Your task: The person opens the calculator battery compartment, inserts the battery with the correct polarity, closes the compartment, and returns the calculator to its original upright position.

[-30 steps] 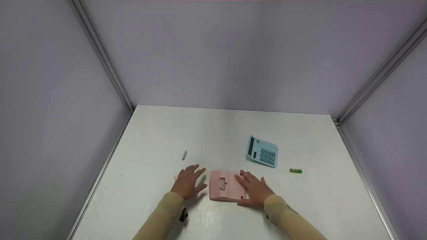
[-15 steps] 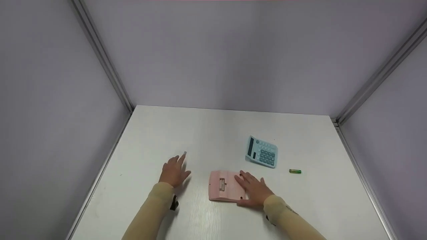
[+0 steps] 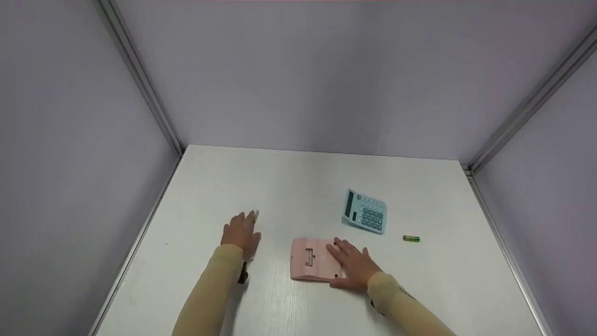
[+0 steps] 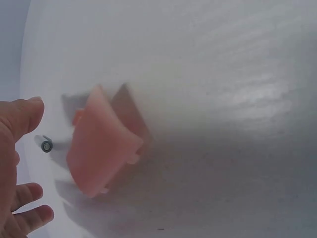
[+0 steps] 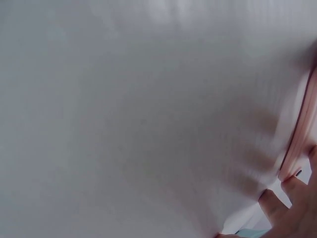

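Observation:
A pink calculator (image 3: 308,275) lies face down on the table, its battery compartment (image 3: 309,257) uncovered with a light-coloured cell inside. My right hand (image 3: 355,268) rests on its right end with the fingers spread. Farther left, my left hand (image 3: 239,233) reaches over the table, its fingers extended beside a grey battery (image 3: 256,216). In the left wrist view the battery (image 4: 46,146) shows its end between the thumb and fingers; contact cannot be told. Below that wrist lies a curved pink battery cover (image 4: 101,146) with small tabs, mostly hidden by the hand in the head view.
A light-blue calculator (image 3: 365,212) lies face up behind the pink one, to the right. Right of it is a green battery (image 3: 411,238). Grey panels (image 3: 326,79) enclose the white table (image 3: 289,182) at the back and both sides.
My left hand has moved left and forward from beside the pink calculator to the grey battery. The right hand stays on the calculator.

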Action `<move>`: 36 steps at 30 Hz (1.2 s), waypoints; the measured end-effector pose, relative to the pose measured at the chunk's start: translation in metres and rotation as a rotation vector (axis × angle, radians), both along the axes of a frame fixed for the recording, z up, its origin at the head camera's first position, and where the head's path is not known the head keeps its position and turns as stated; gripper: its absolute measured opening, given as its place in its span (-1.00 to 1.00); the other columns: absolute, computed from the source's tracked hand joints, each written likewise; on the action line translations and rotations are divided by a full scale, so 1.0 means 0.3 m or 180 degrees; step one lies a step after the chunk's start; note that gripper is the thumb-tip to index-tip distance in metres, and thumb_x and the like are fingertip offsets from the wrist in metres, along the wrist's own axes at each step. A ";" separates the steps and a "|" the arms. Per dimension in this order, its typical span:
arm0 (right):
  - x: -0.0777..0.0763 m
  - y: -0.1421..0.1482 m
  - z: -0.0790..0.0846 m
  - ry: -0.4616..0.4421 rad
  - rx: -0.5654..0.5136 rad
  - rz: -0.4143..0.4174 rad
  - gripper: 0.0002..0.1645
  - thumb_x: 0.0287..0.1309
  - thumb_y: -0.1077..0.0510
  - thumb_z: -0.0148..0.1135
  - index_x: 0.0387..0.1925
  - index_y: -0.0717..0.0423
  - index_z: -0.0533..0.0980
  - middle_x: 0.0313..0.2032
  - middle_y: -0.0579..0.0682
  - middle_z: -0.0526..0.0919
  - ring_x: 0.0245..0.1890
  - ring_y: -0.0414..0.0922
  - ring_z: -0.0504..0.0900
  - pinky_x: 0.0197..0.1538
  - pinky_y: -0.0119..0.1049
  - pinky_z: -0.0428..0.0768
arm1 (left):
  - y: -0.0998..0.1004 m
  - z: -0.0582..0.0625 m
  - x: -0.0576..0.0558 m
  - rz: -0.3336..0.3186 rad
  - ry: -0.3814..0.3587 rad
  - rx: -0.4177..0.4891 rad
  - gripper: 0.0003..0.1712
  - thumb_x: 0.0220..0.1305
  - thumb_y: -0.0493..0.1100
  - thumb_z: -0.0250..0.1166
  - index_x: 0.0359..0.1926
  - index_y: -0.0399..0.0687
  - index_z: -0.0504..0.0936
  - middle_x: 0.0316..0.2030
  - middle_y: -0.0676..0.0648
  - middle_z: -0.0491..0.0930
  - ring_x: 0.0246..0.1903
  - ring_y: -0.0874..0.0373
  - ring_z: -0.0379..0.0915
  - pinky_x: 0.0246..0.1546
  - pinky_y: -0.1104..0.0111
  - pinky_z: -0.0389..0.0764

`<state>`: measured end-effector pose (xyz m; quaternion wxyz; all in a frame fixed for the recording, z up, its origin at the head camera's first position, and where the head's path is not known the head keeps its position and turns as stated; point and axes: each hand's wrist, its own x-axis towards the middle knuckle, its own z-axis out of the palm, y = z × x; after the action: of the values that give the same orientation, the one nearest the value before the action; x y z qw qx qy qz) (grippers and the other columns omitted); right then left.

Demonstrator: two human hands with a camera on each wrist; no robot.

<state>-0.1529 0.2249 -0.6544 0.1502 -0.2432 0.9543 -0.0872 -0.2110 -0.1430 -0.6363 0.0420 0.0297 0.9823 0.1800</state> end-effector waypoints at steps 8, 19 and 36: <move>0.001 0.000 0.001 -0.0014 -0.0004 -0.0019 0.23 -0.10 -0.64 0.06 0.51 -0.36 -0.17 0.52 -0.14 -0.20 0.49 0.01 -0.15 0.29 0.41 0.01 | 0.028 0.006 -0.002 -0.0055 0.0067 -0.0120 -0.23 0.34 0.02 0.21 0.46 -0.04 0.14 0.36 -0.30 0.19 0.35 -0.25 0.07 0.27 -0.23 0.14; -0.007 0.006 -0.022 0.0127 -0.0024 0.0046 0.23 -0.12 -0.68 0.02 0.51 -0.37 -0.15 0.51 -0.12 -0.15 0.48 0.01 -0.11 0.24 0.45 0.07 | 0.039 -0.035 -0.035 0.0002 0.0054 -0.0285 -0.26 0.35 0.03 0.19 0.44 -0.07 0.18 0.35 -0.26 0.23 0.33 -0.23 0.09 0.24 -0.20 0.22; -0.006 0.007 -0.023 0.0101 -0.0070 0.0022 0.24 -0.13 -0.67 0.04 0.50 -0.37 -0.15 0.51 -0.11 -0.14 0.48 0.02 -0.11 0.24 0.46 0.02 | 0.067 -0.074 -0.052 -0.0079 0.0337 -0.0504 -0.30 0.32 -0.02 0.23 0.38 -0.19 0.27 0.17 -0.29 0.39 0.18 -0.19 0.27 0.10 -0.04 0.42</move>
<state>-0.1547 0.2271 -0.6614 0.1327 -0.2495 0.9547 -0.0933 -0.2266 -0.1229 -0.6586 -0.0055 0.0480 0.9939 0.0994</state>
